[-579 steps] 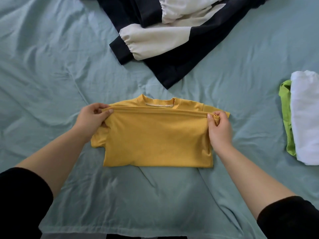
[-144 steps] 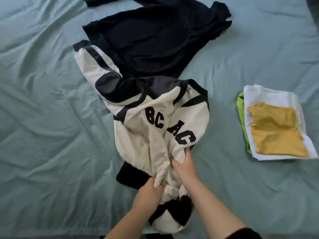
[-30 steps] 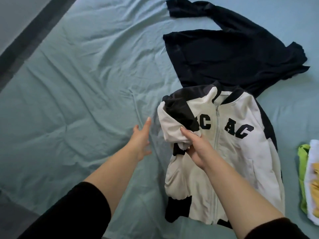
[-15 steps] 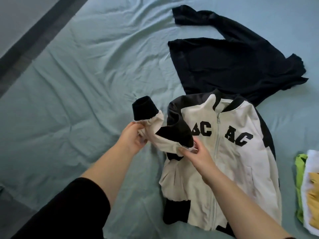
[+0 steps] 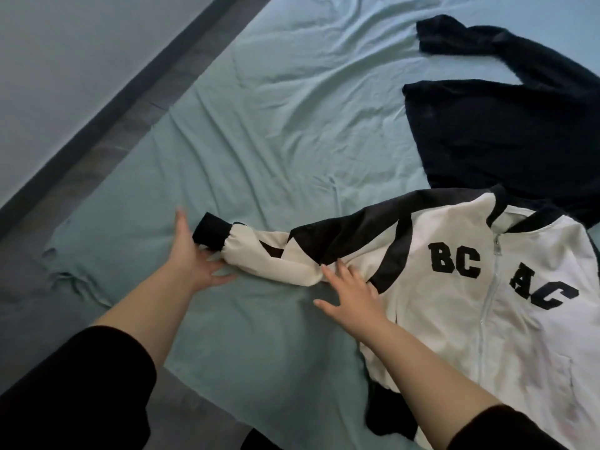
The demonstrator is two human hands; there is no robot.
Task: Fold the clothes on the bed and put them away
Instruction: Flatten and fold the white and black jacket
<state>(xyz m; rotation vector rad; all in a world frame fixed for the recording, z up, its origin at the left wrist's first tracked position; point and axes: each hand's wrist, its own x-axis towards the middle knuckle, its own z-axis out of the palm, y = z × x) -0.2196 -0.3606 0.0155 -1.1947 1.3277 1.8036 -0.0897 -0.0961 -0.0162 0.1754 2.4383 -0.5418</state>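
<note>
Left hand at the cuff, right hand by the armpit, fingers straight and spread: the jacket sleeve lies between them on the bed; flattening wrinkles first should keep the fold crisp.

The jacket is smooth, faintly shiny cloth; the dark sweater looks fuzzy and matt; the bed sheet is creased matt cotton-like cloth.

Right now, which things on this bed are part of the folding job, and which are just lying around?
Part of the job:
jacket, lying front up
its sleeve, stretched out sideways
left hand at the cuff
right hand flat on the sleeve
dark sweater, not yet folded

Just there:
sheet
wall
</note>
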